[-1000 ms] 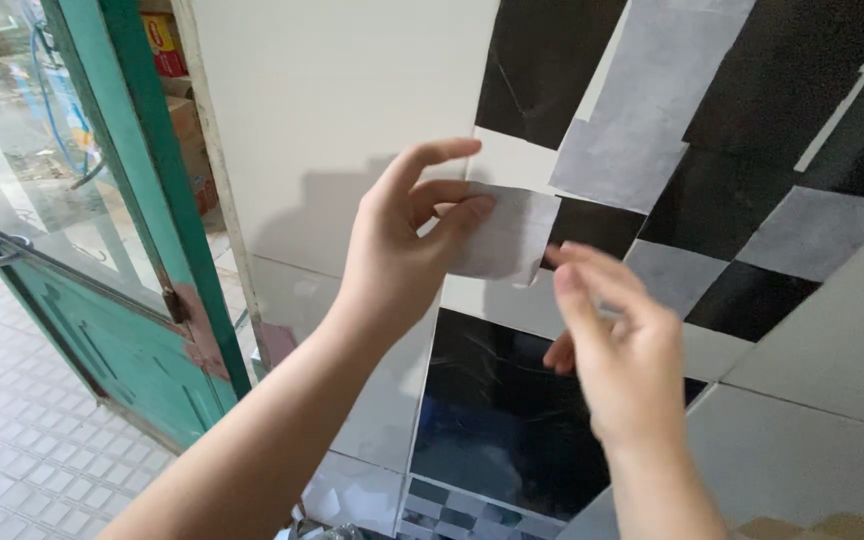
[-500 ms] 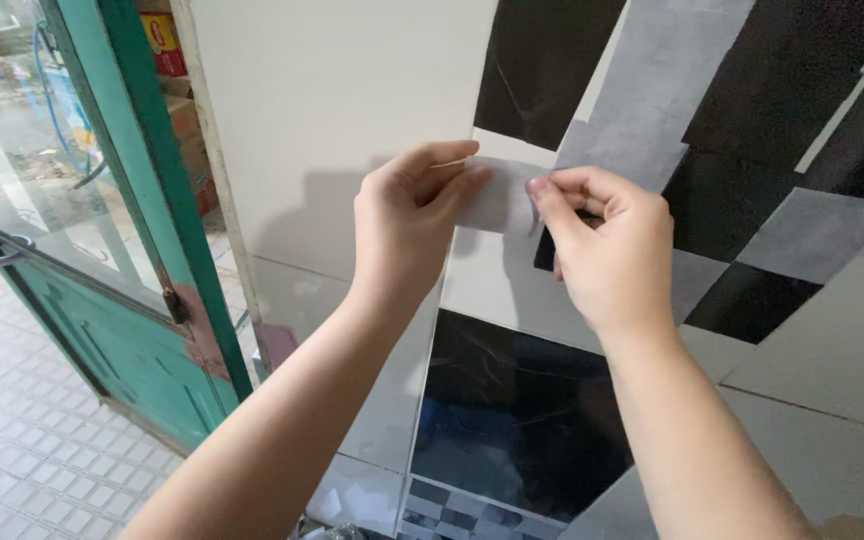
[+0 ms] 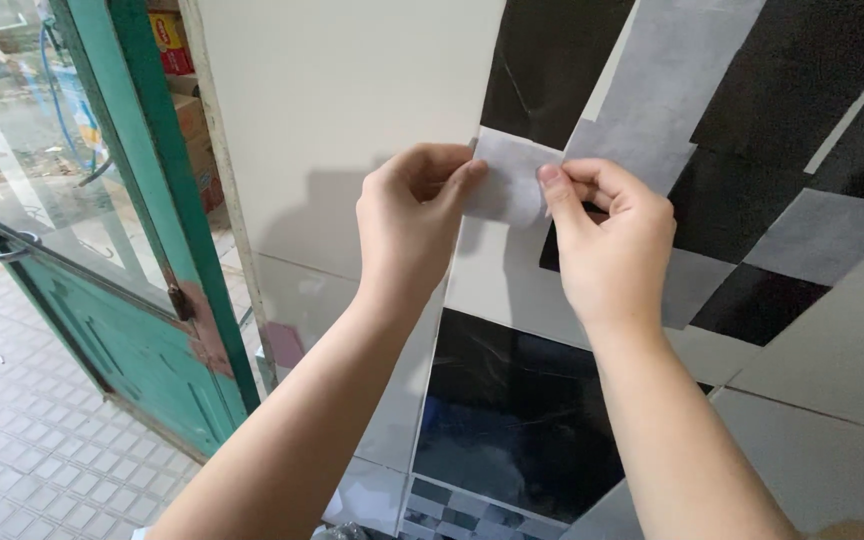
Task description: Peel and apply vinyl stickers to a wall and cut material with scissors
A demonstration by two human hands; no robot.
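Right hand (image 3: 607, 235) now up on grey sheet (image 3: 509, 180), formerly lower.

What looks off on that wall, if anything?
The grey and black wall patches sit at mismatched angles, not in a grid. Both hands, left hand and right hand, pinch a small grey piece. The green door frame shows a rusty hinge patch.

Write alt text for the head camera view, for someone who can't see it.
Two bare hands hold a small pale grey sheet against a wall: the left hand pinches its left edge, the right hand its right edge. The wall is cream with black and grey patches; a green door frame stands at left.
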